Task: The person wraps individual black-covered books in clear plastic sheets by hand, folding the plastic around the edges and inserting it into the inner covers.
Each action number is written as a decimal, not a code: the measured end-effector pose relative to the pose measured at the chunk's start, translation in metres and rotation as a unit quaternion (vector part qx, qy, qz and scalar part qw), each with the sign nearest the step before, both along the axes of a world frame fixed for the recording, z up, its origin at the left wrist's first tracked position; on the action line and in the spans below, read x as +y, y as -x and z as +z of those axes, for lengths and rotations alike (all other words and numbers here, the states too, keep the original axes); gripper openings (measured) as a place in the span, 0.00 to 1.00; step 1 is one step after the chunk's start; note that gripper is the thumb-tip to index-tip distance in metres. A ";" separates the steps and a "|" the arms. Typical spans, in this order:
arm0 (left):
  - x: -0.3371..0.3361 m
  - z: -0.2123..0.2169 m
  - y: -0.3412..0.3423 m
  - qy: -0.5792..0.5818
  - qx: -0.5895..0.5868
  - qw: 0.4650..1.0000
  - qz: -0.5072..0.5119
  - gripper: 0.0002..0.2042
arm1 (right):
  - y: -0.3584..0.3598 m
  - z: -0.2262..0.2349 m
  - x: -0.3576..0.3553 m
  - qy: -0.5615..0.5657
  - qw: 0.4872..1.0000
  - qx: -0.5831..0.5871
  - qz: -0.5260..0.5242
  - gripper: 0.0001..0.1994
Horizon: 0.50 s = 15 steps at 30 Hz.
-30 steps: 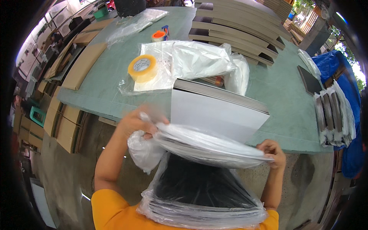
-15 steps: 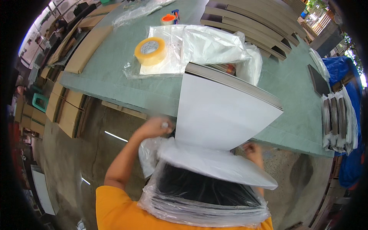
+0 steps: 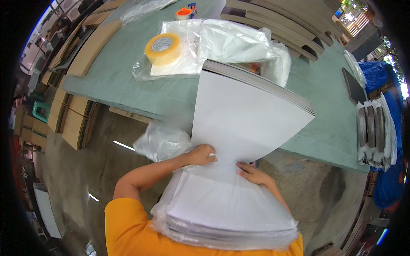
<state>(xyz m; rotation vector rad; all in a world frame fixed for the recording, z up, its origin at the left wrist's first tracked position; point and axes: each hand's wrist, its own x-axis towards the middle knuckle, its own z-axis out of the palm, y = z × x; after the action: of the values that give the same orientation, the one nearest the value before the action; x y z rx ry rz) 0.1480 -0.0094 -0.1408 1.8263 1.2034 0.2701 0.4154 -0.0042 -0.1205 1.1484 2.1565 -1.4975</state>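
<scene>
A stack of large white-faced sheets (image 3: 247,106) lies on the green table (image 3: 141,96) and juts over its near edge. Against my body is a second stack (image 3: 230,200) in a clear plastic bag (image 3: 265,237), its white top face showing through. My left hand (image 3: 200,155) is closed on the bag's upper left edge, where the two stacks meet. Loose clear plastic (image 3: 164,141) bulges out beside that wrist. Across from it, my right hand (image 3: 254,173) lies on the bag's upper right part with fingers stretched out.
Farther back on the table are a roll of clear tape (image 3: 162,49), folded white plastic bags (image 3: 235,40) and an orange tape dispenser (image 3: 184,13). Grey board stacks (image 3: 273,21) fill the far right. Wrapped bundles (image 3: 376,132) stand at the right edge, flat cartons (image 3: 77,115) at left.
Both hands have moved inward onto the bag. A white sheet now covers the black face that showed inside it. The loose plastic has spread out at the left.
</scene>
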 end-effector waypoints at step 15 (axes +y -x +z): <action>0.045 0.209 0.006 0.021 -0.391 0.912 0.125 0.22 | 0.035 0.134 0.036 0.178 0.859 0.435 -0.203 0.16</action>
<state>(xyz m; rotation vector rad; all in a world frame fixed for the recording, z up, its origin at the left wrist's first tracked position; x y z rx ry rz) 0.1416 0.0360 0.0681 1.2983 0.8373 1.0059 0.3806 0.0313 0.0136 0.9077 1.9697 -2.9075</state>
